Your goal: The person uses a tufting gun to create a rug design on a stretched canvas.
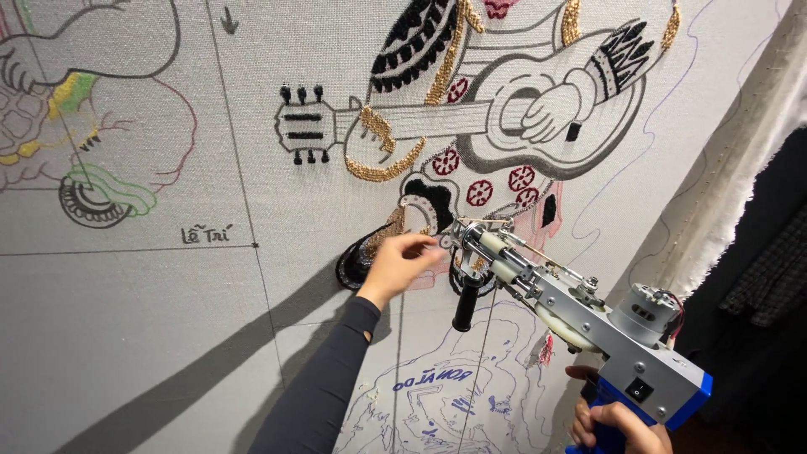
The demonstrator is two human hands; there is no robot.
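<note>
- Right hand (620, 426) is clamping the blue grip of the silver tufting gun (572, 315).
- Left hand (399, 263) is pinching its fingertips together at the gun's tip, against the stretched grey cloth (151, 319).

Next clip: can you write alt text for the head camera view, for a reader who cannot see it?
A right hand grips the blue handle of a tufting gun pointed at a stretched grey backing cloth, while the left hand pinches at the gun's tip. The cloth carries a partly tufted guitar design in black, gold and red, with drawn outlines around it.
</note>
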